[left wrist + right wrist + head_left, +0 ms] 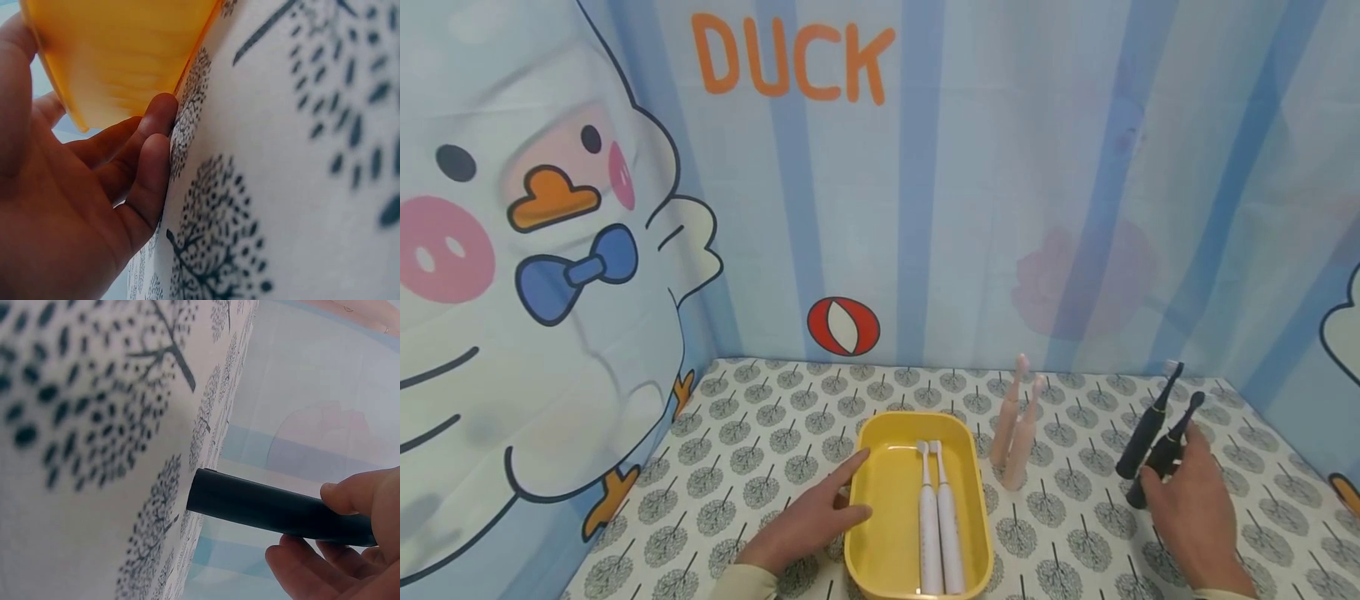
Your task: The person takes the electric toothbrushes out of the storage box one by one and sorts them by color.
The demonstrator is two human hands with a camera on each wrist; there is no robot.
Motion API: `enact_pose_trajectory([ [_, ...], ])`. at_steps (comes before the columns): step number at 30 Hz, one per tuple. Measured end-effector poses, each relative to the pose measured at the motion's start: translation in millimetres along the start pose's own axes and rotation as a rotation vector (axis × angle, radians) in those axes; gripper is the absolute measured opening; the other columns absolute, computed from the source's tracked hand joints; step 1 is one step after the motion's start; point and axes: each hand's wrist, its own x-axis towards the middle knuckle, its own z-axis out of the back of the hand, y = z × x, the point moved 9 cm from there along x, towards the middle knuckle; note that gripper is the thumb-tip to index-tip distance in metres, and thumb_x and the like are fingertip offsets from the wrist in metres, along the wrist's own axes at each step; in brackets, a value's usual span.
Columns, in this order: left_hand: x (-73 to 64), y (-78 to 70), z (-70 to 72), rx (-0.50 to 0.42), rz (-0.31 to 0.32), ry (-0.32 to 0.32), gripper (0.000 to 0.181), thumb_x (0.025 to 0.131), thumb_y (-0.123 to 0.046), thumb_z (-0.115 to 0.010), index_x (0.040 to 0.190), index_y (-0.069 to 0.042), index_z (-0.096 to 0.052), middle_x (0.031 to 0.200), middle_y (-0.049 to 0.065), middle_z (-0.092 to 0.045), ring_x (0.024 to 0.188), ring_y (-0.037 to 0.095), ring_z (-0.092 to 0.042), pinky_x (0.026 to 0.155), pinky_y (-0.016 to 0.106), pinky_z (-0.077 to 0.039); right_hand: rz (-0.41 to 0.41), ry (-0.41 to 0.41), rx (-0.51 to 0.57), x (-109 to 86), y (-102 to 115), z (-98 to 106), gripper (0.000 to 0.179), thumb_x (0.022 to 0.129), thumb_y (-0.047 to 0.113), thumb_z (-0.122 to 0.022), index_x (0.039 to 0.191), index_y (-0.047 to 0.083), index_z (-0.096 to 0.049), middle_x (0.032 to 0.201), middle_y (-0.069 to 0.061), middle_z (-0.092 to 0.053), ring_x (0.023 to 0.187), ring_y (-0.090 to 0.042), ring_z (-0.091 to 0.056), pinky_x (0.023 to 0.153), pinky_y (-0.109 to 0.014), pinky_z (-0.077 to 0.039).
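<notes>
My left hand (812, 517) holds the left side of a yellow tray (870, 433), thumb at the rim. Seen from the left wrist, several fingers lie against the tray's outer wall (125, 56). Two white electric toothbrushes (941, 525) lie side by side in the tray. At the right, my right hand (1195, 500) pinches a black electric toothbrush (1167, 454) by its handle; the handle (256, 503) stands on the cloth in the right wrist view. Another black electric toothbrush (1144, 437) stands upright just left of it.
Two pink electric toothbrushes (1019, 450) stand upright between the tray and the black ones. A tree-patterned cloth (760, 450) covers the table. Behind it hangs a blue striped curtain (970, 208) with a printed duck (572, 375) on the left.
</notes>
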Motion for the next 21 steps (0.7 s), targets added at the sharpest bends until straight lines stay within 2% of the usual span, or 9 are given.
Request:
enact_pose_trajectory([
  [6,0.1,-0.4,0.7,0.000,0.003,-0.008,0.071,0.088,-0.041,-0.060,0.145,-0.042,-0.019,0.113,0.004,-0.058,0.097,0.017,-0.058,0.080,0.038,-0.046,0.016,-0.004,-0.009,-1.2,1.3,0.0,0.090,0.079,0.007,-0.065,0.144,-0.006,-0.004,0.112,-0.036,-0.047,0.089,-0.046,-0.055,0.052,-0.044,-0.046],
  [12,-0.3,-0.5,0.4,-0.009,0.013,0.002,0.070,0.088,-0.041,-0.059,0.145,-0.043,-0.020,0.109,0.003,-0.059,0.096,0.017,-0.058,0.078,0.039,-0.047,0.005,-0.001,-0.019,-1.2,0.5,-0.6,0.090,0.080,0.008,-0.065,0.144,-0.006,-0.004,0.116,-0.037,-0.044,0.093,-0.047,-0.053,0.054,-0.046,-0.046],
  [21,-0.9,-1.4,0.2,-0.001,0.006,0.006,0.070,0.088,-0.041,-0.059,0.146,-0.040,-0.019,0.105,0.002,-0.061,0.094,0.016,-0.058,0.079,0.038,-0.046,-0.025,0.016,-0.003,-5.9,-1.5,6.7,0.090,0.082,0.015,-0.064,0.145,-0.003,-0.004,0.126,-0.035,-0.037,0.103,-0.047,-0.046,0.067,-0.052,-0.045],
])
